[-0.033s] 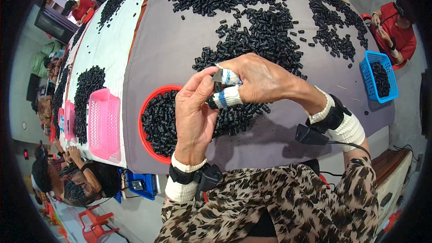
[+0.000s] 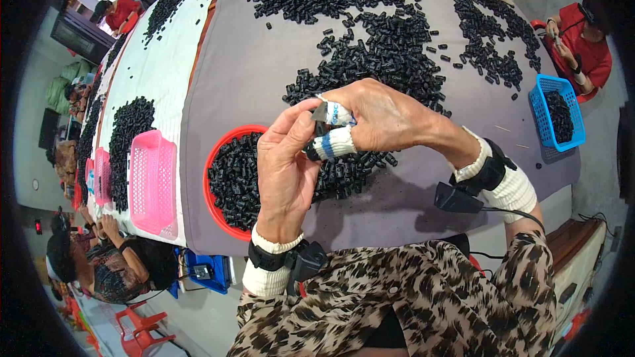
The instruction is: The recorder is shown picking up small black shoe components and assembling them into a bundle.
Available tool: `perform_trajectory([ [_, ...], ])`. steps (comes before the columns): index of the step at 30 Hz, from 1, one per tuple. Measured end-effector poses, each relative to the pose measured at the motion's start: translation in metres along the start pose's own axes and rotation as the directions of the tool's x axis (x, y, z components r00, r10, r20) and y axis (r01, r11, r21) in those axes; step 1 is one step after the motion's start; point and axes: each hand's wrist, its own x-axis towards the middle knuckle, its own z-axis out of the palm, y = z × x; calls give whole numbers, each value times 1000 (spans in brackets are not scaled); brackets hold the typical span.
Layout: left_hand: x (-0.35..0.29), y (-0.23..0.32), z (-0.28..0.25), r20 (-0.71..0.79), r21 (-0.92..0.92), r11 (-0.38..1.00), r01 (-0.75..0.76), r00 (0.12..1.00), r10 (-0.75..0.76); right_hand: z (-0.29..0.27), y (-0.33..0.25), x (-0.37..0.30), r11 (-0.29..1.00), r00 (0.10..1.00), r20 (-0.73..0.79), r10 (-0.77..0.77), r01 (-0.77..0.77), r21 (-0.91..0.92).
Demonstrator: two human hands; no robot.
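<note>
Mid-frame now | small dark piece (image 2: 319,114) pinched by fingers (image 2: 299,131) of left hand (image 2: 286,170), seemingly for steadiness | right hand (image 2: 382,116) curled close, grip untellable

The small pieces (image 2: 380,59) are black, the tray (image 2: 207,188) red, the tablecloth (image 2: 228,73) grey, the shirt (image 2: 450,294) black-spotted beige.

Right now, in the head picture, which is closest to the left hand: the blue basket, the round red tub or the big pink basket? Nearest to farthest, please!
From the left hand:
1. Round red tub: just to its left, partly hidden by it.
2. Big pink basket: farther left, past the tub.
3. Blue basket: over on the far right.
</note>
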Motion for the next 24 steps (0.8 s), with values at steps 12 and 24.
perform_trajectory([
  [12,3,-4,-5,47,-155,988,23,999,-16,-2,-9,-3,999,998,-52,38,-36,30],
  [24,3,-7,-12,125,-289,954,84,991,-50,0,-3,-5,996,993,-104,61,-54,68],
])
